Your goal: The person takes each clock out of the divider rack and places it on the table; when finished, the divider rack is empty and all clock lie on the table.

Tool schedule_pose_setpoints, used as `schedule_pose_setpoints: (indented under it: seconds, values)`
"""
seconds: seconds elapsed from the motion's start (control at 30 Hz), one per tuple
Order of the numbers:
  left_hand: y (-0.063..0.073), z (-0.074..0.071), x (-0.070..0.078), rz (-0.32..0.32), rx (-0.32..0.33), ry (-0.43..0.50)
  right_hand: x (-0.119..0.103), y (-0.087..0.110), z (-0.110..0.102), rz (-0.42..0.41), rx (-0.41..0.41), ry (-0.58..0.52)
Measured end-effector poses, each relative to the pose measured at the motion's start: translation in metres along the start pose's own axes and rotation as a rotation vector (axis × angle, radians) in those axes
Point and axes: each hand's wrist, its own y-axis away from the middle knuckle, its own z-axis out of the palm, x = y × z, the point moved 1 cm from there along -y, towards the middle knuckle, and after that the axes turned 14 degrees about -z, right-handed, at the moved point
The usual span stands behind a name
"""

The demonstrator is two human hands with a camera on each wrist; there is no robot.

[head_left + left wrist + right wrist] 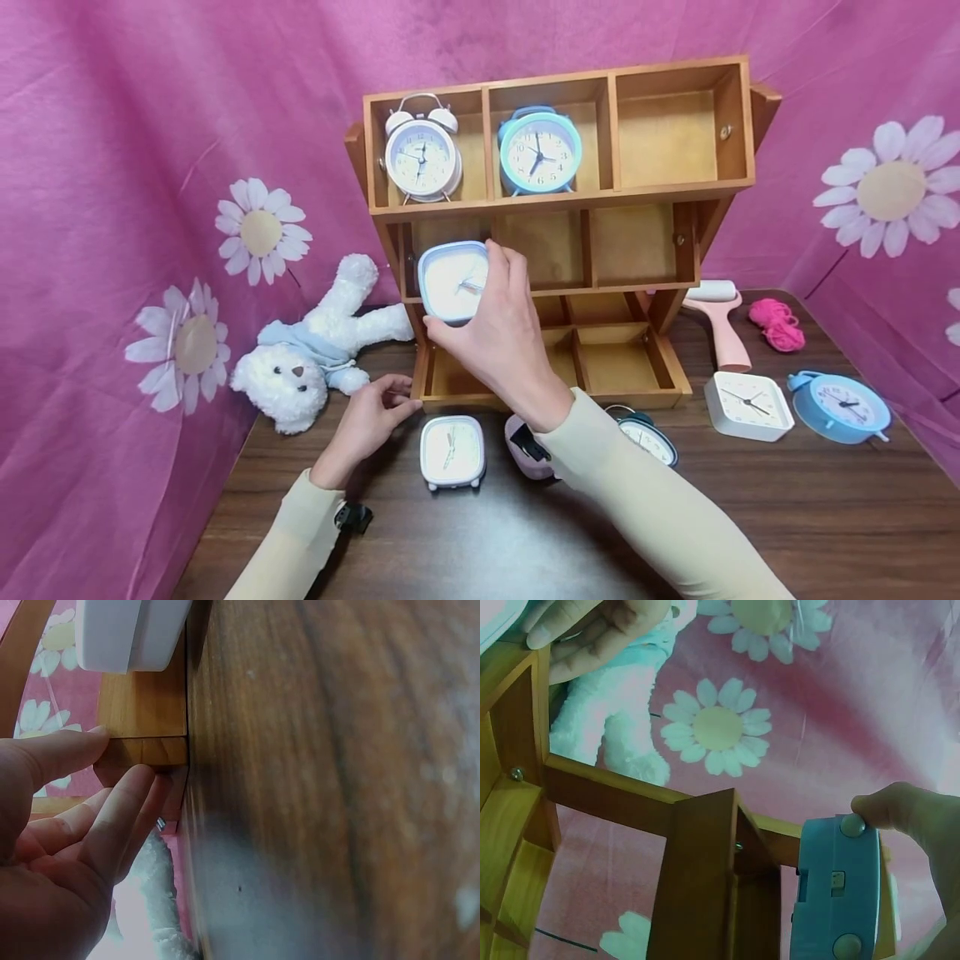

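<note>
My right hand (506, 337) grips a rounded-square blue alarm clock (452, 279) by its edge, thumb below and fingers above. It is held in front of the left part of the wooden shelf's (558, 406) middle tier. Its light blue underside (821, 892), with round feet, shows in the right wrist view. Low on the left, my left hand (375, 417) holds the shelf's bottom front corner (146, 752) between thumb and fingers. A white square alarm clock (452, 452) stands on the table near that hand.
The top tier holds a white twin-bell clock (422, 158) and a blue round clock (540, 154). A white teddy bear (288, 383) lies left. A purple clock (525, 454) and a dark clock (648, 442) are partly behind my right arm. Further right are two more clocks, a lint roller (723, 329) and pink yarn (776, 325).
</note>
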Motion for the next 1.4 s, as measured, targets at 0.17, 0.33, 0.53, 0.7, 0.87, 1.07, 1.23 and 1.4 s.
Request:
schedule_pose_setpoints:
  seconds: [0.17,0.33,0.53,0.7,0.87,1.07,1.23,1.4]
  values:
    - [-0.001,0.000,-0.001,0.000,0.001,0.002,0.002,0.010,-0.013,0.031,-0.023,-0.009]
    - [-0.001,0.001,-0.001,-0.005,-0.002,0.002,0.011,0.024,-0.030,0.057,-0.043,0.006]
    - [0.001,0.000,0.001,-0.007,-0.007,0.004,0.031,0.043,-0.051,0.072,-0.073,0.029]
    - [0.001,-0.001,0.001,0.000,-0.004,0.000,0.050,0.060,-0.064,0.080,-0.100,0.029]
    - [0.001,-0.001,0.002,-0.005,-0.003,-0.010,0.063,0.075,-0.072,0.100,-0.119,0.049]
    - [0.001,0.000,0.002,-0.006,-0.005,-0.010,0.071,0.091,-0.083,0.113,-0.142,0.071]
    - [0.001,0.000,0.000,-0.013,-0.014,-0.004,0.077,0.101,-0.094,0.126,-0.167,0.100]
    - [0.002,-0.001,0.001,-0.018,-0.017,-0.005,0.086,0.114,-0.108,0.117,-0.150,0.134]
